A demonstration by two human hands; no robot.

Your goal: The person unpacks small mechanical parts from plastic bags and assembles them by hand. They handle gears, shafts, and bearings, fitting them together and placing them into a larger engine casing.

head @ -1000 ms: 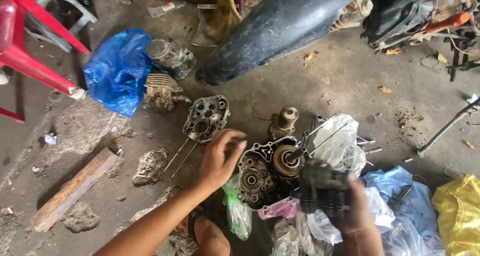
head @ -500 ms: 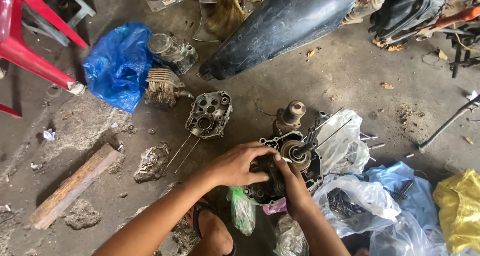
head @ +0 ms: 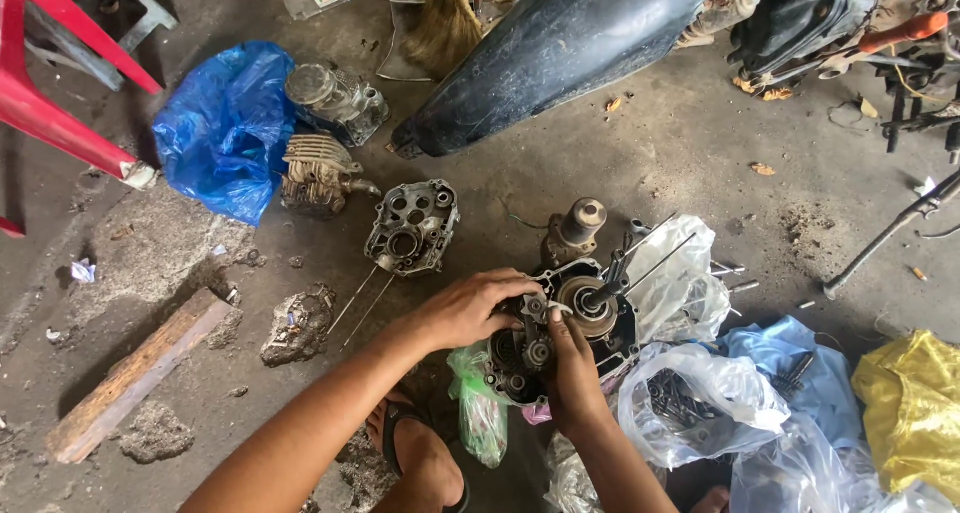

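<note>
Grimy grey concrete floor (head: 700, 163) fills the view, stained and littered with engine parts. Near the middle, slightly toward four o'clock, sits a dark, oily metal engine crankcase half (head: 565, 328) with exposed gears and a round clutch-like drum, long thin studs rising from it. The left hand (head: 470, 308) rests on the case's nine o'clock edge, fingers curled over the rim and gripping it. The right hand (head: 572, 368) comes up from six o'clock, its fingertips pinched on a small gear part inside the case; what exactly it pinches is too small to tell.

Just beyond the case at twelve o'clock stands a short rusty cylindrical shaft piece (head: 575, 228). At ten o'clock lies a separate grey cast-metal engine cover with round holes (head: 412, 225), well apart from the hands. Farther out at ten o'clock are a finned metal cylinder block (head: 318, 173) and a crumpled blue plastic bag (head: 225, 123). A long black curved motorcycle fender (head: 560, 48) lies at twelve o'clock. Clear plastic bags (head: 690, 393) sit at four o'clock beside the case, with a yellow cloth (head: 910, 413) farther right. A weathered wooden plank (head: 140, 373) lies at eight o'clock, and red plastic chair legs (head: 50, 83) stand at ten o'clock.
</note>
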